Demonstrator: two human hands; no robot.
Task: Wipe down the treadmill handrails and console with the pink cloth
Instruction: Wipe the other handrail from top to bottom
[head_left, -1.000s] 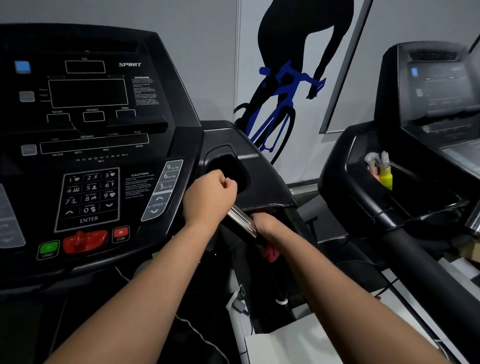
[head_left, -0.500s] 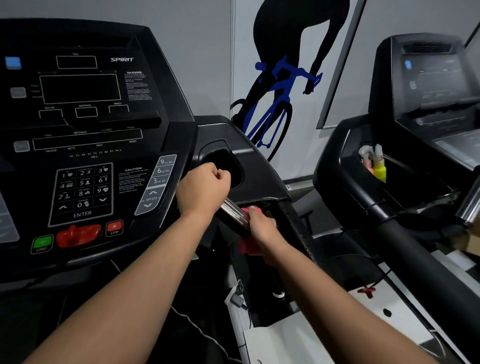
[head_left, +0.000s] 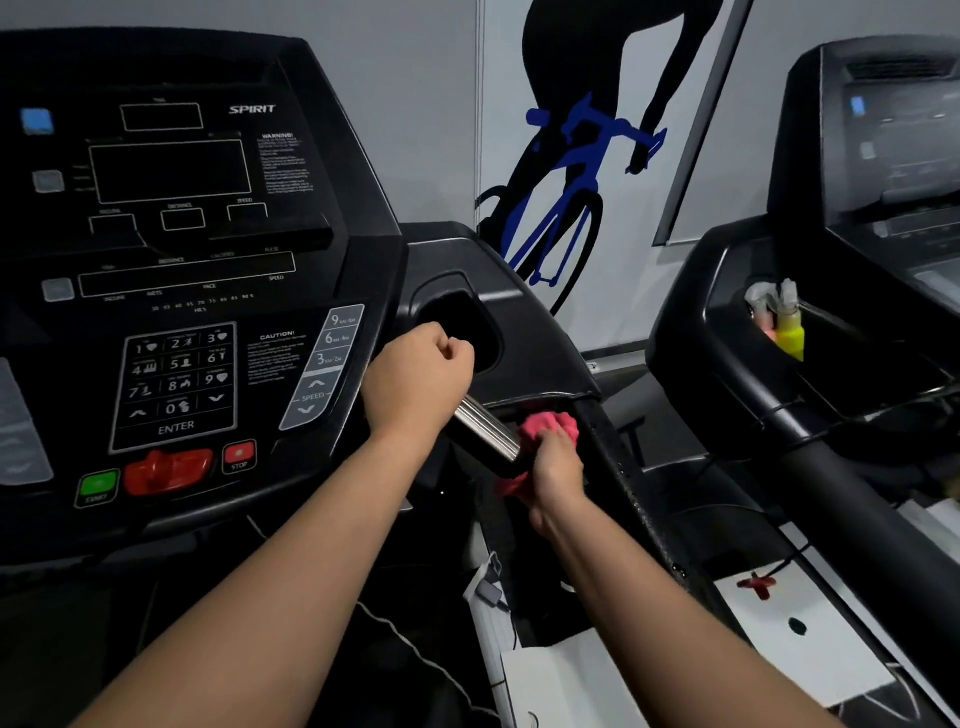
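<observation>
Grey wall (head_left: 415, 104) beyond hands, console (head_left: 182, 260) to their left, left hand (head_left: 415, 384) gripped chrome handrail (head_left: 485, 428), right hand (head_left: 556, 467) just beside clutched pink cloth (head_left: 550, 426) against it

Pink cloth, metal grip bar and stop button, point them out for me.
pink cloth (head_left: 551, 427), head view, bunched upper part.
metal grip bar (head_left: 488, 428), head view, shiny middle section.
stop button (head_left: 239, 451), head view, red face.

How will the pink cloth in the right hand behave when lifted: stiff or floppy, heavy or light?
Probably floppy: the pink cloth bulges in soft folds above and below the right hand that grips it. Likely light, as one hand holds it bunched up. It seems to mould against the end of the metal bar, so it should drape rather than keep its shape.
</observation>
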